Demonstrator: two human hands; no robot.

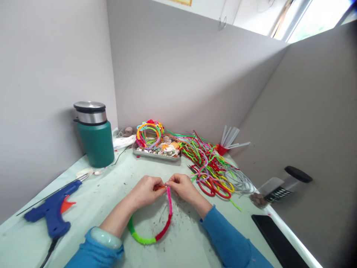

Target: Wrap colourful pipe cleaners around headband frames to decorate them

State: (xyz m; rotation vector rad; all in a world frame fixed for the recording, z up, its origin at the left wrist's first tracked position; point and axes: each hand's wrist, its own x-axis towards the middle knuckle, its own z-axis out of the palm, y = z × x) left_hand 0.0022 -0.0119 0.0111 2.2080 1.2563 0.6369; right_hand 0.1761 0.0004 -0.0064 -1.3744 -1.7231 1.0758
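A ring wrapped in fuzzy pipe cleaners hangs below my hands, with green, lime, dark red and pink sections. My left hand is closed in a pinch at the top left of the ring, where a bit of orange pipe cleaner shows between the fingers. My right hand pinches close by, at the upper end of the pink section. The fingertips of both hands nearly meet there. What exactly lies under the fingers is partly hidden.
At left are a blue glue gun and a green thermos. A metal tray holds shells and finished colourful rings. Right of it lie piled pipe cleaners, red-handled scissors, glue sticks and a black phone-like slab.
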